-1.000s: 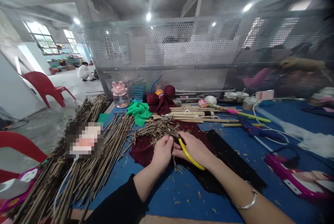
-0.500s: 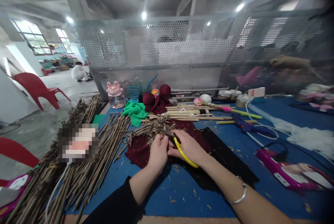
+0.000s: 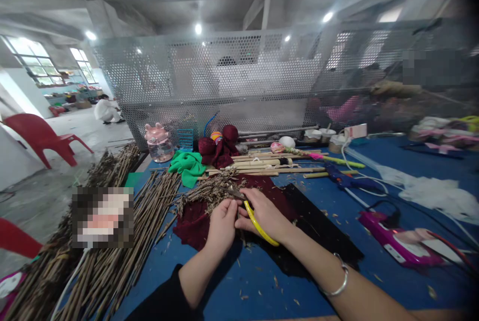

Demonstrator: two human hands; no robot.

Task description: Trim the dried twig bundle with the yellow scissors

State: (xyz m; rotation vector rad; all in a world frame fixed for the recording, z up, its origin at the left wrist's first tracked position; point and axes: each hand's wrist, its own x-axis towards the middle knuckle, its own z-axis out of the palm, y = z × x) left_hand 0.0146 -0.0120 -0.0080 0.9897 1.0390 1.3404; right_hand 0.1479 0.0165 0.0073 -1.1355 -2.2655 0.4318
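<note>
My right hand [image 3: 260, 213] is closed on yellow-handled scissors [image 3: 258, 226], whose blades point left above the dried plant pieces. Close beside it, my left hand [image 3: 223, 221] has its fingers pinched together; what they hold, if anything, is too small to make out. Beyond the fingertips lies a heap of dried plant stems and tips [image 3: 209, 188]. It rests on a dark red cloth [image 3: 187, 226], and a black cloth [image 3: 318, 226] extends to the right. Loose bits of plant lie scattered on the blue table [image 3: 224, 291].
Long dry stalks [image 3: 130, 241] lie in bundles on the left, with a blurred-out device on them. Behind are a green cloth [image 3: 189, 163], a pink-lidded bottle [image 3: 157, 144] and bamboo sticks [image 3: 258, 163]. A blue glue gun [image 3: 337, 175] and a magenta power strip [image 3: 396, 241] sit right.
The whole view has shifted slightly, so the scene sits a little further left. My hands stay close together over the cloth, and the scissors remain in my right hand.
</note>
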